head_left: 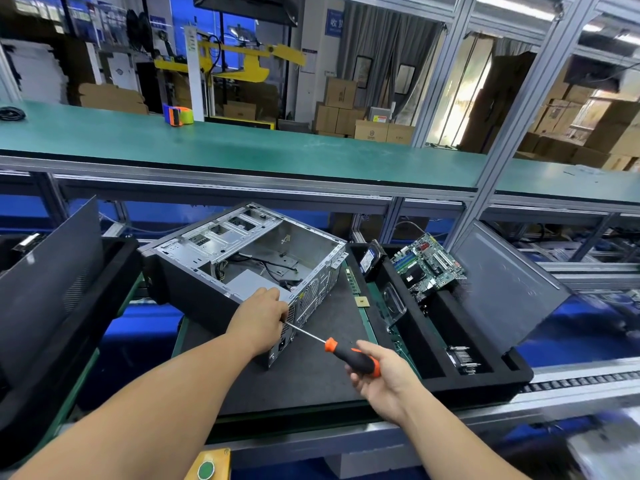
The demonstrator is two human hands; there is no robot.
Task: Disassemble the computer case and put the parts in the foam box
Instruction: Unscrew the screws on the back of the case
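Observation:
An open computer case (194, 282) lies on its side on a dark mat, with cables and a grey power supply (249, 280) inside. My left hand (261, 317) rests on the case's near rear corner, its fingers hidden against the metal. My right hand (377, 372) grips the orange-and-black handle of a screwdriver (349, 355), whose tip points at the rear panel beside my left hand. The black foam box (485, 382) to the right holds a green motherboard (427, 266), a hard drive (370, 259), a clear plastic part (393, 301) and a heatsink (462, 358).
A memory stick (351, 280) and a small CPU chip (362, 301) lie on the mat (311, 368) right of the case. A dark side panel (48, 271) leans at the left, and a grey panel (498, 282) at the right. A tape dispenser (178, 116) sits on the green shelf above.

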